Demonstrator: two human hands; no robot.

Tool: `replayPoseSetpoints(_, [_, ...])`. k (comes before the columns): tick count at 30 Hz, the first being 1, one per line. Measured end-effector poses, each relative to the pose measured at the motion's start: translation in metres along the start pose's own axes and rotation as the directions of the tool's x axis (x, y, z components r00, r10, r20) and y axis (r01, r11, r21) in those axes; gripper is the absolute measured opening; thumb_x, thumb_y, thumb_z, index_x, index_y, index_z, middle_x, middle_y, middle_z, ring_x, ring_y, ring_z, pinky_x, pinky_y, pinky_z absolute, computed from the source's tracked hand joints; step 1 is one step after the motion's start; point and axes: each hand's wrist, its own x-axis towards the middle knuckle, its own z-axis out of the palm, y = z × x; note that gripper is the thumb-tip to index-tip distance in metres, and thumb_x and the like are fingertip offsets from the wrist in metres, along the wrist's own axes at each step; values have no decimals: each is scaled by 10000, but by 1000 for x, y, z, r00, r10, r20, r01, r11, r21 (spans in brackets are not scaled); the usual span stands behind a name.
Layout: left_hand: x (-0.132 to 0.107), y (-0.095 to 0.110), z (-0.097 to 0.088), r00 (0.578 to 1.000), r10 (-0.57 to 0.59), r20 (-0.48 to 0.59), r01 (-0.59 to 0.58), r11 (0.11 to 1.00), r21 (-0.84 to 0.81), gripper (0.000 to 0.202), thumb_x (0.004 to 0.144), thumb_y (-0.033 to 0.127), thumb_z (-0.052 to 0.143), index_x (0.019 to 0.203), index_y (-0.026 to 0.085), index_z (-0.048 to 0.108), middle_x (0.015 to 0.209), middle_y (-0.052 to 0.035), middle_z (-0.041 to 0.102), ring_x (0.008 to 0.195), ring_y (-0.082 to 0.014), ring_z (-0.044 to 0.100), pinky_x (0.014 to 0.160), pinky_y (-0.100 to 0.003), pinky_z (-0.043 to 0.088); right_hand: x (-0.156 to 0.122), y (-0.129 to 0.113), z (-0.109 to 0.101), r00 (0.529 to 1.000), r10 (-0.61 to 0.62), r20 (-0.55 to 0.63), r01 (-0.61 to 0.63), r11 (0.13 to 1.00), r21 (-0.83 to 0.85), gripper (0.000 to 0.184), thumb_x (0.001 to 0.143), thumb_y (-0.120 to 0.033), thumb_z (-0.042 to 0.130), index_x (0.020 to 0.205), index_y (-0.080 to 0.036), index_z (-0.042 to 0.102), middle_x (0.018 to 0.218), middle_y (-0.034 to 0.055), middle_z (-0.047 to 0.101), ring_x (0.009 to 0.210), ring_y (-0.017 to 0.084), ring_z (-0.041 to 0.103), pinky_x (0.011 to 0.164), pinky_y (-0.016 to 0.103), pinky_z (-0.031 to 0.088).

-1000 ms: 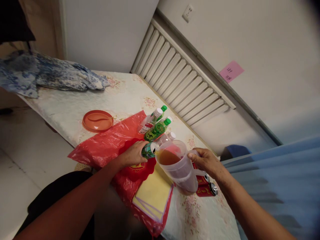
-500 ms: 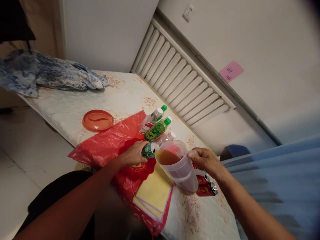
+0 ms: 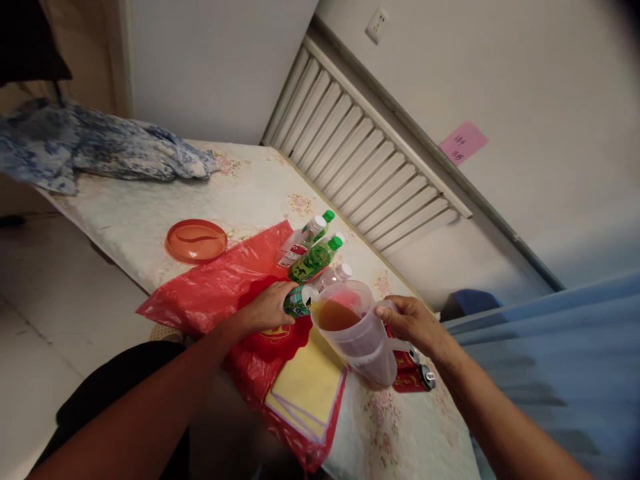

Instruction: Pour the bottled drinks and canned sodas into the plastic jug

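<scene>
My left hand (image 3: 273,307) is closed around a green drink can (image 3: 299,302), tipped on its side with its opening at the rim of a pitcher. A yellowish stream shows at the can's mouth. My right hand (image 3: 410,321) grips the handle of the translucent plastic pitcher (image 3: 367,360), which leans toward the can and holds brown liquid (image 3: 339,315). Beneath my left hand lies a red scalloped piece with a gold print (image 3: 275,335), on a red plastic bag (image 3: 205,287). A folded yellow cloth (image 3: 305,387) rests on the bag below the can.
Behind the can stand green-capped bottles (image 3: 316,259) and white-capped clear bottles (image 3: 300,245). Red cans (image 3: 411,380) are right of the pitcher. An orange round lid (image 3: 196,241) and patterned fabric (image 3: 135,143) lie on the table (image 3: 255,187). A radiator (image 3: 360,147) runs along the wall.
Both hands keep almost the same position, with the can still tipped at the pitcher's rim. Little else differs.
</scene>
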Motion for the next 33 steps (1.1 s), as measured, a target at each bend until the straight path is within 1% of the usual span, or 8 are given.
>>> replayPoseSetpoints(4, [0,0,1,1000,2,-3,-2,1000,-5,621,584,178,692,1179,267,541,1180,-40,630,1126,-260,578,980,-348,461,0,0,0,1000,18,1,-18,1000,13,570,640,-732,651,617,-181,506,500,-67,386,459,71,327,437,216,244])
replayPoseSetpoints(9, [0,-1,1,1000,-4,-9,4,1000,-3,626,571,179,699,1173,271,553,1165,-36,641,1122,-269,585,974,-357,469,1,2,0,1000,-7,7,7,1000,22,550,659,-710,656,615,-178,524,498,-63,398,461,74,328,433,216,241])
replayPoseSetpoints(17, [0,0,0,1000,-13,1,13,1000,-12,637,574,169,700,1186,259,548,1179,-49,637,1131,-273,581,981,-368,469,1,3,1,1000,-4,3,4,1000,18,551,657,-710,658,621,-176,526,514,-57,415,468,76,352,431,211,257])
replayPoseSetpoints(25, [0,0,-1,1000,-8,16,8,1000,22,629,584,192,704,1190,255,543,1186,-40,636,1137,-256,576,990,-336,458,0,0,2,1000,21,2,-21,999,33,552,643,-716,665,616,-184,521,478,-64,400,440,73,334,415,209,242])
replayPoseSetpoints(30, [1,5,-4,998,-49,36,48,998,31,640,582,193,707,1194,273,537,1205,-29,632,1138,-256,579,988,-327,454,-1,8,4,1000,11,-15,-10,999,49,565,645,-728,657,609,-184,507,469,-71,378,429,64,299,412,209,208])
replayPoseSetpoints(33, [0,9,-6,996,-77,40,76,997,25,640,582,195,713,1192,271,535,1207,-29,630,1143,-247,577,990,-312,447,-1,18,8,999,-11,-33,14,994,106,563,661,-719,661,604,-183,499,476,-78,355,435,60,273,417,208,197])
